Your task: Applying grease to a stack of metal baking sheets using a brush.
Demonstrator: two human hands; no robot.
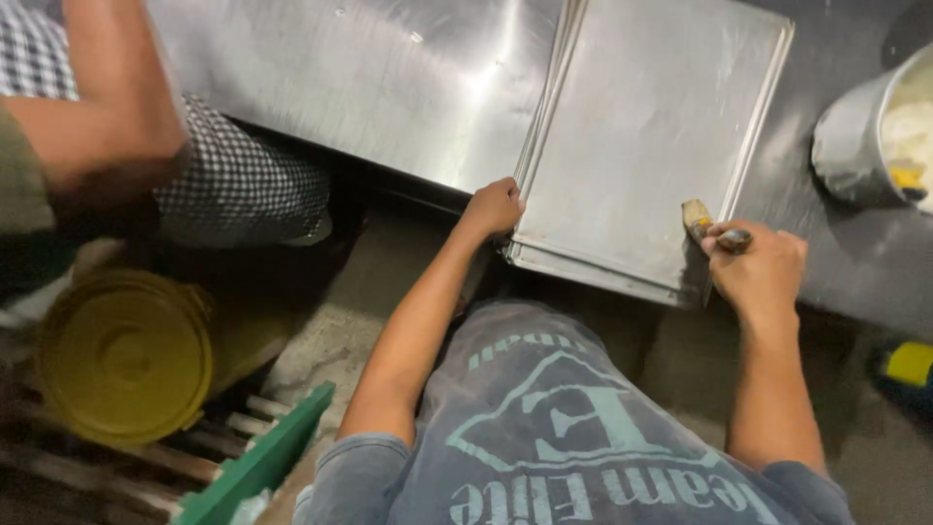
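Note:
A stack of flat metal baking trays lies on a steel table, overhanging its near edge. My left hand grips the stack's near left corner. My right hand is closed around a small brush, whose worn bristle end rests on the top tray near its right corner. The top tray's surface looks bare and dull.
The steel table spreads to the left. A metal bucket with pale contents stands at the right. Another person in a checked garment stands at the left, arm raised. A yellow lid and a green crate sit below.

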